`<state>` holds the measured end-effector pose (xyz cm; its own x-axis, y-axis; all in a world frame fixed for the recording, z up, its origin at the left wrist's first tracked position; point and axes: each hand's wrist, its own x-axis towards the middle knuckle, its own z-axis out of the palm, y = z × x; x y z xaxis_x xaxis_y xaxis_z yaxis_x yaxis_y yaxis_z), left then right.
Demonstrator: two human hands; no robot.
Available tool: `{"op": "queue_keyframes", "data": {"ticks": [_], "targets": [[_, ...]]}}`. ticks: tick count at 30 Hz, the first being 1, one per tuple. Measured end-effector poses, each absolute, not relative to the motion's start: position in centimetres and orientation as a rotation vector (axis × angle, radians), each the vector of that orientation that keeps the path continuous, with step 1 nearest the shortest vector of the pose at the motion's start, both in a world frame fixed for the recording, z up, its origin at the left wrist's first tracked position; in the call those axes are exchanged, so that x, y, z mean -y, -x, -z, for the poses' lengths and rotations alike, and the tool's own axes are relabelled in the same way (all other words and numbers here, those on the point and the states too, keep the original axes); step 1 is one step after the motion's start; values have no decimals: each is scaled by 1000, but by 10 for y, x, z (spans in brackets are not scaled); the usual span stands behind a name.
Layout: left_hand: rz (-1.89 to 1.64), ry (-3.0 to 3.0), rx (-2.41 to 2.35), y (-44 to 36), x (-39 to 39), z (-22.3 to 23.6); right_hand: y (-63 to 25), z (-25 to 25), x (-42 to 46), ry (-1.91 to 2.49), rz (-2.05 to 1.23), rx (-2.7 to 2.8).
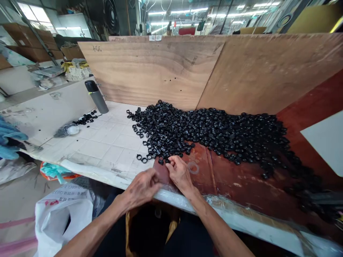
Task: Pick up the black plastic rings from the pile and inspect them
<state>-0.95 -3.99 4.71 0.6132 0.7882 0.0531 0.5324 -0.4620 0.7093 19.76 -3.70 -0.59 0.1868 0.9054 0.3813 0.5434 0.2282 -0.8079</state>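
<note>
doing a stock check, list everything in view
table: one, white and red-brown, centre
rings: uncountable, black, heaped on table
wooden boards: two, brown, behind rings
bottle: one, grey and black, back left
panel: one, white, right
sack: one, white, lower left
fabric: count unclear, blue, left edge
cartons: several, brown, upper left
container: one, yellowish rim, bottom centre
lights: several, white, top
left hand: one, bare, table's front edge
right hand: one, bare, rings' near edge

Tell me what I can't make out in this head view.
All in the head view:
Left hand: fingers blurred; whether it holds anything is unclear.
Black ring pile: upper pieces hide those beneath.
White panel: cut off by the right edge.
Brown container: inside mostly too dark.
</note>
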Motion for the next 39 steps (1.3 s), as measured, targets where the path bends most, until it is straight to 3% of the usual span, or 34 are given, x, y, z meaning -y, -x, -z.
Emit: {"op": "queue_keyframes", "data": {"ticks": [2, 6, 14, 21, 34, 39], "targets": [[-694, -2259, -1189, -6, 19, -33, -199, 15, 31, 1468, -321, 1569], [-688, -2405, -1296, -29, -7, -9, -202, 22, 28, 1506, -259, 1690], [-561, -2261, -1557, -21, 0, -26, -202, 7, 38, 1468, -378, 1786], [-828, -2288, -1428, -9, 4, -3, -204, 5, 37, 1479, -483, 1541], [-846, -2333, -1191, -28, -1, 8, -205, 7, 36, 1394, -763, 1487], [-953, -2063, -1125, -23, 1, 7, -207, 3, 35, 1245, -620, 1539]]}}
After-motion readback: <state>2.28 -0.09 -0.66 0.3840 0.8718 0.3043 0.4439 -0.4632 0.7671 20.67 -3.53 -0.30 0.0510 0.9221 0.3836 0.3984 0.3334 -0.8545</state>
